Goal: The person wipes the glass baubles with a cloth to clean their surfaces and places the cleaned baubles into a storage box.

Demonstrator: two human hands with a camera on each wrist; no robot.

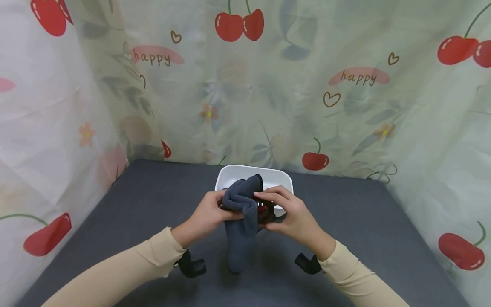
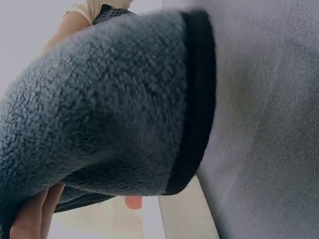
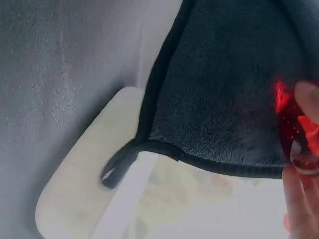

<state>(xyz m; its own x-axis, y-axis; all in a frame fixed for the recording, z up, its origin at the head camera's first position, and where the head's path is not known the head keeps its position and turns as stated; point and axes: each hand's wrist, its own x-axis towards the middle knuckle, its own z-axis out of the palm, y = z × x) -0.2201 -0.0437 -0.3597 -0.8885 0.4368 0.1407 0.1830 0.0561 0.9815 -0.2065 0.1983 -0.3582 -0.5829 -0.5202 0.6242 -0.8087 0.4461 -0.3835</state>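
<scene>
A dark grey-blue fleecy cloth (image 1: 241,238) with a black bound edge hangs from my left hand (image 1: 207,212), which grips it between thumb and fingers. My right hand (image 1: 291,213) holds a shiny, see-through dark red object (image 1: 265,212) against the cloth's right side. In the right wrist view the red object (image 3: 288,127) shows bright red glints and a clear rounded part by the fingertips; its exact kind I cannot tell. The cloth (image 3: 224,99) spreads behind it there, with a hanging loop at its corner. In the left wrist view the cloth (image 2: 99,99) hides most of the left fingers.
Behind the hands a white rectangular basin (image 1: 279,175) stands on the dark grey tabletop (image 1: 168,192). A curtain (image 1: 245,85) printed with cherries encloses the back and sides. Black wrist-worn pieces (image 1: 192,265) hang below both forearms.
</scene>
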